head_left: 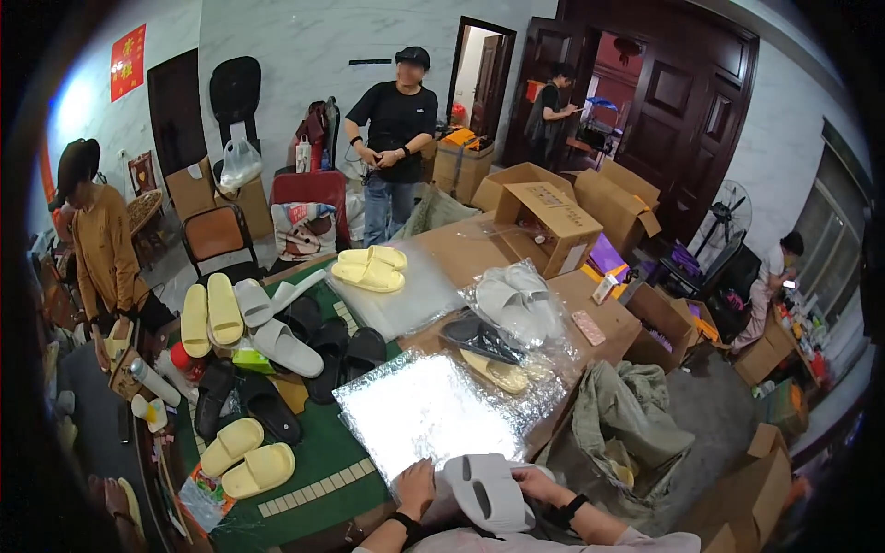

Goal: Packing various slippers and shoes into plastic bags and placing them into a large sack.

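Observation:
At the table's near edge, a pair of light grey slippers (493, 493) lies upright in front of me, partly inside or against clear plastic. My right hand (542, 486) grips the right side of the pair with its fingers closed. To the left of the slippers, my left hand (415, 488) is closed with its fingers curled under; what they hold is hidden. Just beyond both hands lies a stack of shiny clear plastic bags (429, 405). Behind that stack are a bagged black slipper (481, 336), a bagged yellow slipper (498, 370) and bagged grey slippers (516, 300).
Yellow slippers (260, 470), black slippers (346, 359) and more grey ones (286, 346) cover the left table. Yellow slippers (371, 267) sit on a far plastic stack. A green sack (627, 415) and cardboard boxes (548, 226) stand to the right. Several other people are around the room.

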{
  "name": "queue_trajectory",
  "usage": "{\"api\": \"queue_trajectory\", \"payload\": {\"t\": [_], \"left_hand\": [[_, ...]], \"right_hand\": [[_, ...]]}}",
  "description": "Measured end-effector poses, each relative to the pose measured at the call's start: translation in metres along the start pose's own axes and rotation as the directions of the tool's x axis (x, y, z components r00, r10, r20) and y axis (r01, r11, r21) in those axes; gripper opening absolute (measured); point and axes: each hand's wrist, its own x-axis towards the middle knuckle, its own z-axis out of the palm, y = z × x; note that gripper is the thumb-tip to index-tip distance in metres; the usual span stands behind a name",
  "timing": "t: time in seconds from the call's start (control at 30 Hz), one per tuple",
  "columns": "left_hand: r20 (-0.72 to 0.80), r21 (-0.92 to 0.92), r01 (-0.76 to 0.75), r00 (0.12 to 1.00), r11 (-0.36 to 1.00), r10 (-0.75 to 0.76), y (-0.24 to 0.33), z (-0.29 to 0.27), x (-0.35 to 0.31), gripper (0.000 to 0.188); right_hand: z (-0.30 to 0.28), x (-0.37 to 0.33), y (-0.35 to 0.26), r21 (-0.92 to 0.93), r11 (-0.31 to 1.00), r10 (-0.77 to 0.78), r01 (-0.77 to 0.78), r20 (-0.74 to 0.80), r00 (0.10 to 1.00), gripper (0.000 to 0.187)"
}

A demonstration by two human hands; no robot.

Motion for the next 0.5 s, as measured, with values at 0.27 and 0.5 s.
{"api": "queue_trajectory", "payload": {"t": [0.27,0.5], "left_hand": [[-0.069,-0.085,-0.242,0.969,0.967,0.237,0.063,-0.049,0.017,0.03],[-0.192,-0.089,-0.007,0.981,0.996,-0.011,0.061,-0.045,0.007,0.038]], "right_hand": [[-0.037,0.04,0.097,-0.317,0.938,-0.246,0.137,-0.332,0.911,0.02],[0.016,0.028,0.012,-0.74,0.662,-0.552,0.121,-0.372,0.746,0.016]]}}
